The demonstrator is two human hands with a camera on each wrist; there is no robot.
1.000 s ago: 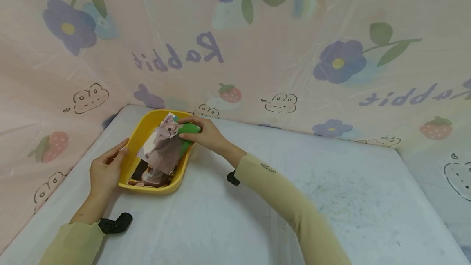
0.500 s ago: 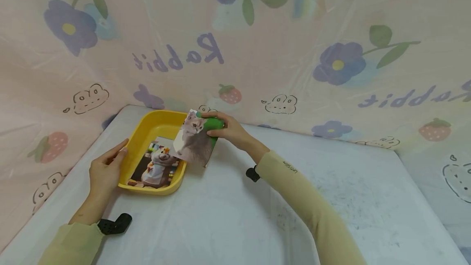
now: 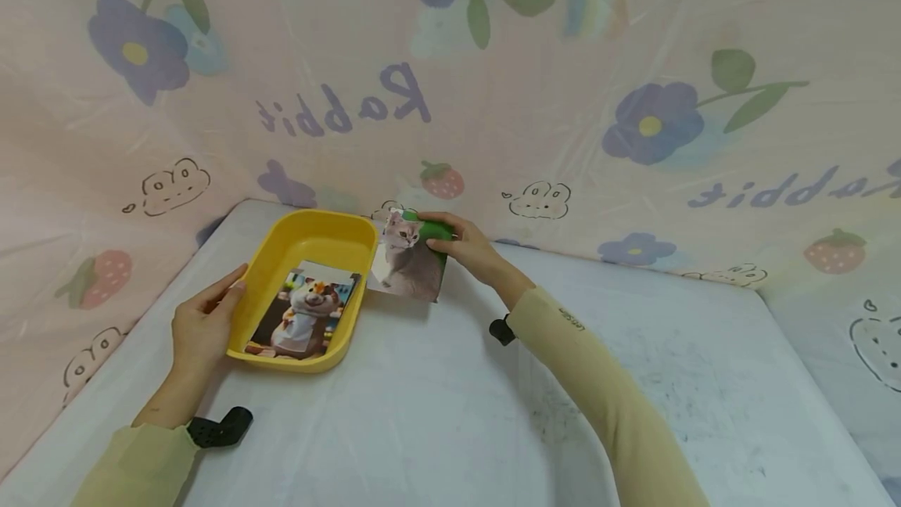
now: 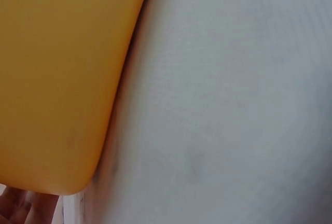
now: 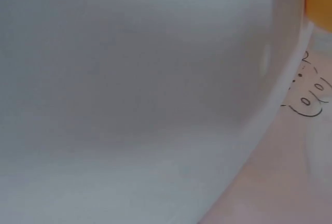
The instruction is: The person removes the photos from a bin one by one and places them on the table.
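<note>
right hand point(image 3: 470, 243) pinched round the green-backed cat photo point(image 3: 408, 264), held just beyond the right side of the yellow tray point(image 3: 318, 236), lower edge near the white table point(image 3: 450, 413). left hand point(image 3: 200, 327) laid with straight fingers against the tray's left wall. hamster photo point(image 3: 304, 319) flat inside, just right of those fingers.

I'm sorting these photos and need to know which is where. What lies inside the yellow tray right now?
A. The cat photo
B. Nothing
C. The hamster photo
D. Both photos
C. The hamster photo lies flat in the yellow tray, while the right hand holds the cat photo outside the tray, beside its right rim; the left hand rests on the tray's left side.
</note>
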